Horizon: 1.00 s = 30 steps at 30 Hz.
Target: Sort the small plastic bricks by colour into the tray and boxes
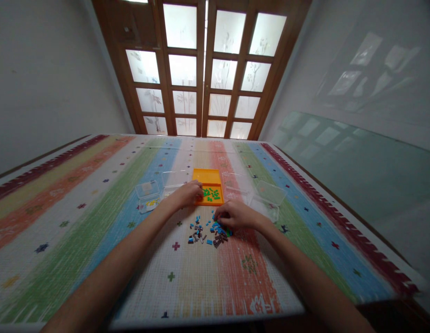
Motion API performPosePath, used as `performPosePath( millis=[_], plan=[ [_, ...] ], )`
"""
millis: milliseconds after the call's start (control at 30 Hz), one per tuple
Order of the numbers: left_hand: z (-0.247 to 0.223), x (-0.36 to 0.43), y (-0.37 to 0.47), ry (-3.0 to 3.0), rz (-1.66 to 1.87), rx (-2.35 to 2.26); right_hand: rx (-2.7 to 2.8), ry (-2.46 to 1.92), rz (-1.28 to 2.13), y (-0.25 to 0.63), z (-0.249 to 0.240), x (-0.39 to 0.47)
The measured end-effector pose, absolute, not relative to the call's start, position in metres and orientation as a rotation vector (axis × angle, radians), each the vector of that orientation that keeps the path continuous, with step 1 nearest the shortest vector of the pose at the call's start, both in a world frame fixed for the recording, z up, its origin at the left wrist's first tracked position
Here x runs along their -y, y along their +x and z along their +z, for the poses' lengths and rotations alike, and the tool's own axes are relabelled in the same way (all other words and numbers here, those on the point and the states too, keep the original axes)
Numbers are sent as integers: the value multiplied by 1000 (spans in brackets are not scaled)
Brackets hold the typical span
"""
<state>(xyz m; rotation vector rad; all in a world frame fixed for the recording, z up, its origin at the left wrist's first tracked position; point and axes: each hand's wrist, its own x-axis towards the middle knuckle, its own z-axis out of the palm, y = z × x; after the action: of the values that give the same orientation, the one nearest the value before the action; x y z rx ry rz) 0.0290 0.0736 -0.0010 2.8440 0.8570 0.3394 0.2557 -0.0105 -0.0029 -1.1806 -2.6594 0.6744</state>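
My left hand [193, 192] is at the left side of an open orange box [207, 175], its fingers curled down beside small green building bricks [212, 193] in the box's near half. Whatever those fingers hold is too small to make out. My right hand [235, 214] reaches over the right part of a loose pile on the cloth, with fingers bent together; their tips are partly hidden among the pieces. In that pile lie small blue bricks [209, 242], brown bricks [220, 240] and a few green ones [229, 232].
An open clear box [147, 189] with yellow pieces [152, 202] stands on the left. Other clear boxes flank the orange one, including an open clear box [270, 193] on the right. A striped tablecloth [138, 268] covers the table; glazed wooden doors [202, 69] stand beyond.
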Motion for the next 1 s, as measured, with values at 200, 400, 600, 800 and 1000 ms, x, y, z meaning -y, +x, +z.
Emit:
performPosePath(
  millis=[200,400,600,800,1000],
  plan=[
    [-1,-65,20,2808,447,-868,2671,-1135,756,255,-3,10],
    [4,-38,18,2696,786,-733,2696,-1169,688,254,-4,9],
    [3,-15,27,2650,708,-654,2722,-1208,602,251,5,15],
    [1,-6,36,2618,514,-691,2741,-1226,578,252,8,18],
    [3,-1,40,2586,408,-741,2707,-1213,656,259,7,16]
  ],
)
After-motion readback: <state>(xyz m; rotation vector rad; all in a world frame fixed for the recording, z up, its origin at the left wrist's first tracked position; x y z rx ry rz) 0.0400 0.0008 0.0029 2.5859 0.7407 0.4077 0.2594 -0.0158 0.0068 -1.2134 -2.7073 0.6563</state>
